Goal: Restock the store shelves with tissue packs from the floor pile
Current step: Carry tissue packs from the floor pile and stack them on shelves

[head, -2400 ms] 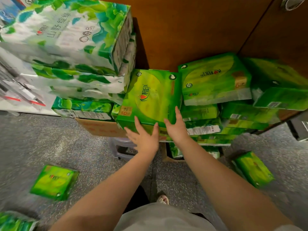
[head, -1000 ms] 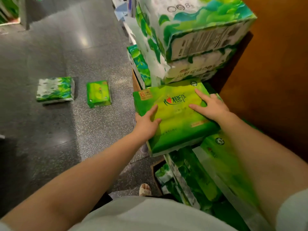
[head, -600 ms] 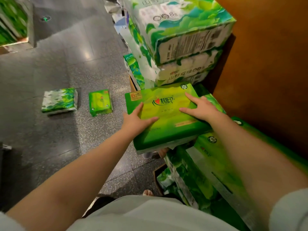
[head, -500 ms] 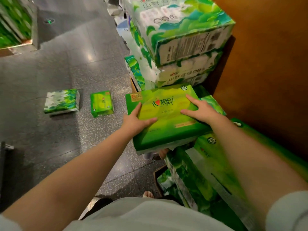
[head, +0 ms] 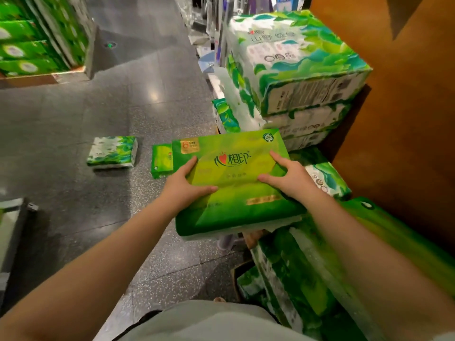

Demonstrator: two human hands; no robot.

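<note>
Hands [head: 242, 185] grasp green tissue pack [head: 236, 193] flat, long axis running away, leftward-tilted.

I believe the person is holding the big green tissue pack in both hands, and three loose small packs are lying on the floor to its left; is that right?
Not quite: the head view shows two loose packs on the floor, not three, a white-and-green small pack and a green small pack. The rest holds: the left hand and right hand both hold the big green tissue pack, and those packs lie to its left.
</note>
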